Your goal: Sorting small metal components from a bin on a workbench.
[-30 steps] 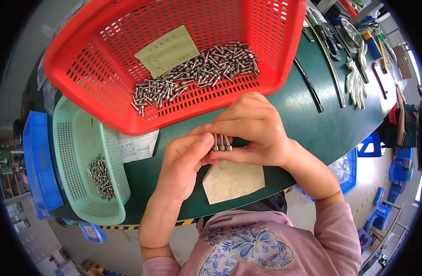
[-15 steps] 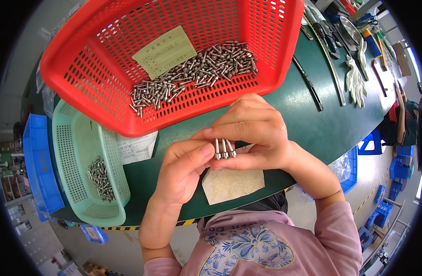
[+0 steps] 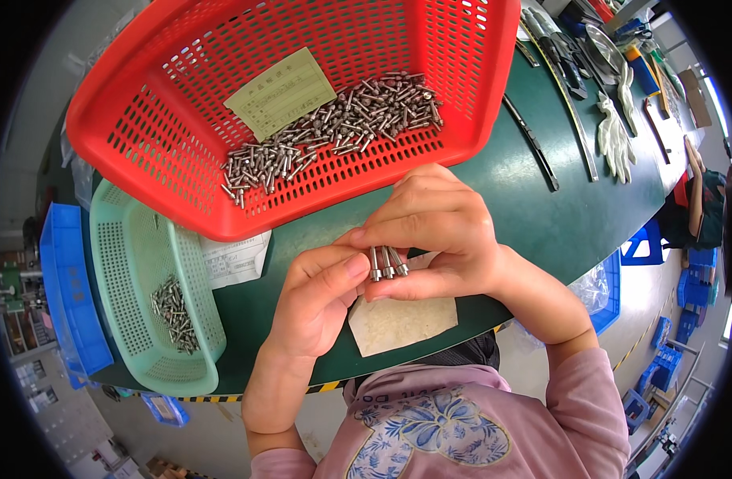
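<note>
Three small metal pins (image 3: 388, 263) with thicker collared ends stand side by side between my two hands, thick ends toward me. My right hand (image 3: 452, 227) is closed, with the row between its thumb and fingers. From the left, my left hand (image 3: 310, 299) pinches at the leftmost pin with thumb and forefinger; its other fingers are partly hidden. Beyond my hands, a big red basket (image 3: 290, 214) holds a heap of similar pins (image 3: 366, 116) and a yellow-green card (image 3: 280, 93). A smaller pile of pins (image 3: 173, 314) lies in the pale green basket (image 3: 134, 363) at the left.
Under my hands a beige sheet (image 3: 402, 323) lies on the green table (image 3: 318, 363). White paper (image 3: 237, 259) sits beside the green basket. Along the right are a black strip tool (image 3: 531, 142) and white gloves (image 3: 615, 144). Another person (image 3: 705, 199) is at the far right.
Both hands stay nearly still around the three pins, which have tilted slightly. The baskets appear shifted a little in the picture.
</note>
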{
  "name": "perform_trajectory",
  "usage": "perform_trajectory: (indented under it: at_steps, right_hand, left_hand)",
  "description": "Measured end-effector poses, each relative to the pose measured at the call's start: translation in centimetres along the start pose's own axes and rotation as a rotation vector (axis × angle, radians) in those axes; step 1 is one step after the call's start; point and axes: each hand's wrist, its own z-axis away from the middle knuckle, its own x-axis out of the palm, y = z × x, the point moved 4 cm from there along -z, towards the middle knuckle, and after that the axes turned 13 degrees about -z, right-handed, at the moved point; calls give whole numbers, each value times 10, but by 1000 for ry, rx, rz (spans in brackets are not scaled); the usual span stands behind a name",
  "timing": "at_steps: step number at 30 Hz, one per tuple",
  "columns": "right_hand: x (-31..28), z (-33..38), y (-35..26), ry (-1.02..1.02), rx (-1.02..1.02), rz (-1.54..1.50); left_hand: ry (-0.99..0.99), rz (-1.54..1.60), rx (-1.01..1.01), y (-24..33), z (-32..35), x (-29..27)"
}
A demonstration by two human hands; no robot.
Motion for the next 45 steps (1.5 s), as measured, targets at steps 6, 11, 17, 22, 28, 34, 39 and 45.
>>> perform_trajectory:
  at_steps: [6,11,17,22,28,34,39,45]
  right_hand:
    - [0,-1,-2,33,31,7]
    - [0,-1,-2,40,0,15]
    - [-2,-1,-2,21,-21,19]
    - [-1,-1,-2,6,-34,15]
    - [-1,-1,-4,20,-58,24]
    - [-1,-1,-4,12,-86,26]
    - [-1,-1,-4,9,-118,63]
    - [2,1,-3,-13,-171,154]
  left_hand:
    - [10,-2,4,0,-1,1]
    - [71,-22,-55,-2,2,-1]
    - [77,-17,-59,-3,2,-2]
    - [85,-13,-65,-4,3,-3]
    - [51,-38,-57,-2,2,0]
    - [79,-73,-58,-2,1,1]
    - [64,-178,127,1,0,6]
    - [142,-221,84,0,-1,4]
